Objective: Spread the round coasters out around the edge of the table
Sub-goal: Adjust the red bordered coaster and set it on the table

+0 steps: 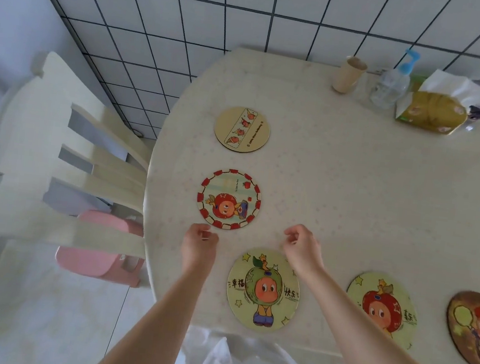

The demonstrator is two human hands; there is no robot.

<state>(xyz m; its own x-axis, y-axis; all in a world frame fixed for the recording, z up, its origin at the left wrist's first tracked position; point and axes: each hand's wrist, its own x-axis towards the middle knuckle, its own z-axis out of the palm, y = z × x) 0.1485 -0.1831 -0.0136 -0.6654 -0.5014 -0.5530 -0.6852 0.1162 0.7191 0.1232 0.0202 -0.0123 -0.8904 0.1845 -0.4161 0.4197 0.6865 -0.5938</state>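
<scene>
Several round cartoon coasters lie flat along the rim of the pale table (351,194). A tan coaster (242,129) sits farthest back on the left, a red-rimmed coaster (228,199) below it, a green-hooded coaster (263,290) at the front edge, a yellow coaster (382,309) to its right, and a brown coaster (474,331) at the far right. My left hand (200,238) hovers just below the red-rimmed coaster, fingers loosely curled, holding nothing. My right hand (301,245) hovers above the green-hooded coaster, also curled and empty.
A cream chair (55,161) stands left of the table with a pink stool (98,255) under it. At the back right are a beige cup (349,74), a clear pump bottle (392,82) and a tissue pack (432,112). A tiled wall runs behind.
</scene>
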